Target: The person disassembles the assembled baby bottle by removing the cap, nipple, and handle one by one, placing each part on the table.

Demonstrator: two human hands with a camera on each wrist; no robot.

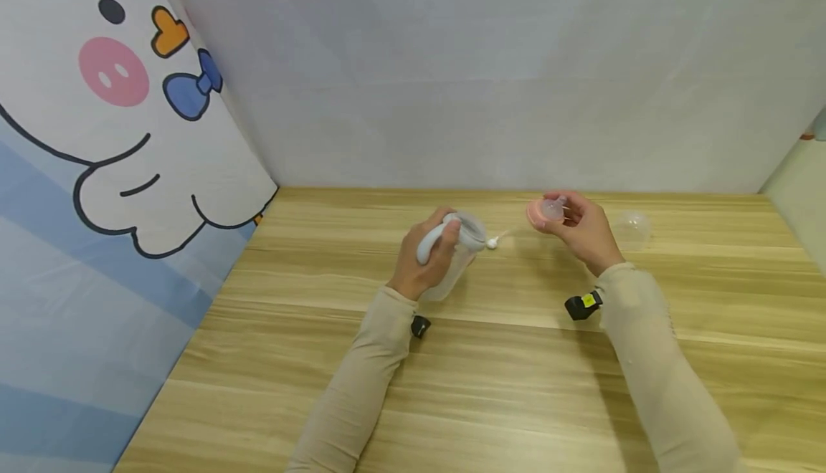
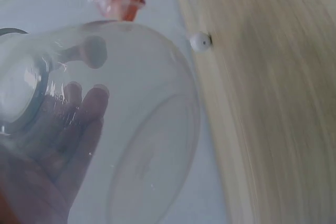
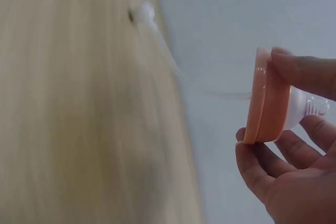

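My left hand [image 1: 419,261] grips a clear baby bottle [image 1: 453,276] by its pale grey handle [image 1: 427,245]. The bottle is tilted, its open mouth facing up and to the right. In the left wrist view its transparent body [image 2: 152,129] fills much of the picture, with fingers showing through it. To the right, my right hand [image 1: 586,235] pinches an orange-pink bottle collar [image 3: 270,103] between thumb and fingers. A clear nipple [image 1: 553,208] sticks out of the collar's far side. From its underside a thin straw [image 3: 168,53] runs to a white weighted ball [image 1: 492,243] beside the bottle mouth.
A clear dome cap [image 1: 634,229] stands on the wood-grain table [image 1: 516,401] just right of my right hand. Behind the table hangs a pale grey cloth wall [image 1: 490,79]. A cartoon-printed cloth [image 1: 71,244] borders the left side.
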